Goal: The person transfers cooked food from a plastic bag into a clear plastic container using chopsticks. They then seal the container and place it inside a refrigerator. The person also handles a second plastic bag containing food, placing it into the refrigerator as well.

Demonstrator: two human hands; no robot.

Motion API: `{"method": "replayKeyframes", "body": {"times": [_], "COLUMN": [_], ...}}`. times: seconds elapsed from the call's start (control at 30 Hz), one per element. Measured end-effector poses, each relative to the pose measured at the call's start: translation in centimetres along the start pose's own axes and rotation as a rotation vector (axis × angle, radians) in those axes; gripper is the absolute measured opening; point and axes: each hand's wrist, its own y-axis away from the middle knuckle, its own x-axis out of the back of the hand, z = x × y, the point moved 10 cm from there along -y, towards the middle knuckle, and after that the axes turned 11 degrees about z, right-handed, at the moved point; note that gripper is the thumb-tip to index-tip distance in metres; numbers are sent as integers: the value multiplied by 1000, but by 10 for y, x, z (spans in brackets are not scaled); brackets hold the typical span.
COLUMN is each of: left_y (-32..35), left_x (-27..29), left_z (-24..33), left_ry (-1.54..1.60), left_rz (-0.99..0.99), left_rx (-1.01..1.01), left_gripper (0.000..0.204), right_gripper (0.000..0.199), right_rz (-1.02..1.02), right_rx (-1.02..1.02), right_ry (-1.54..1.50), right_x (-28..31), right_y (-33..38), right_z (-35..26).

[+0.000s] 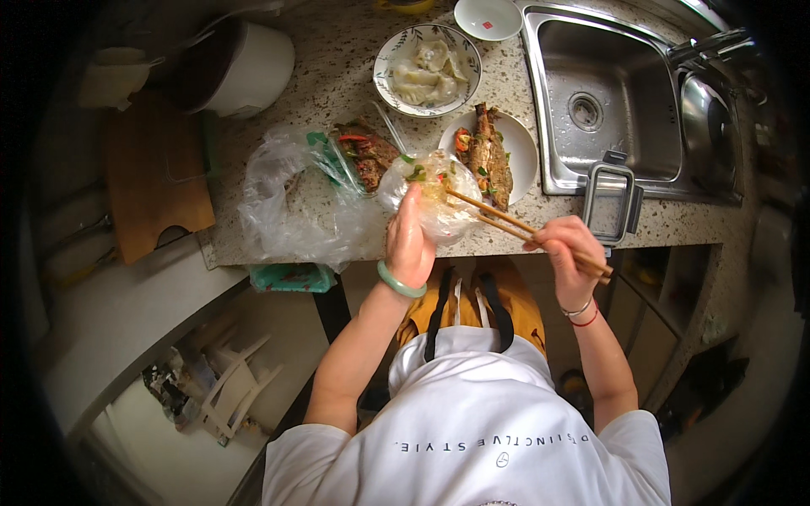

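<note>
My right hand [570,257] grips a pair of wooden chopsticks [515,223], their tips reaching into a rounded clear plastic bag [451,212] on the counter's near side. Bits of green and red food show in the bag; whether a bowl sits inside it I cannot tell. My left hand [411,244] holds the bag's left side, fingers pointing away from me. Just beyond, a white plate [525,156] bears a browned whole fish [487,156] with red and green pieces. Left of the bag lies more cooked fish [369,158] with red pepper.
A crumpled plastic bag [295,207] lies left on the speckled counter [333,88]. Behind stand a patterned bowl of dumplings [429,69] and a small white bowl [488,18]. At right are a steel sink [607,80] and a grey-rimmed clear lid [609,202]. A wooden board [156,177] is far left.
</note>
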Motion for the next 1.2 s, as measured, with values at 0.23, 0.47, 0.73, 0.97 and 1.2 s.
{"method": "replayKeyframes", "body": {"times": [0.23,0.47,0.73,0.97,1.2], "left_y": [1,-2,-5,-9,-11], "left_x": [-16,-26,-30,-29,-17], "left_z": [-1,-5,2,5,8], "left_ry": [7,-12,-51,-81,-54], "left_rz": [-37,-49,-31,-30,-17], "left_rx": [-15,32,-9,-5,24], "left_gripper": [38,37,39,41,42], "right_gripper": [12,12,10,6,22], "right_rz": [53,-169,5,114,301], "right_rx": [-251,340,216,117,-156], "right_ry": [-212,193,187,89,-174], "right_x": [10,-25,3,24,45], "right_y": [-5,0,-8,-15,-14], "right_z": [34,-25,1,27,60]}}
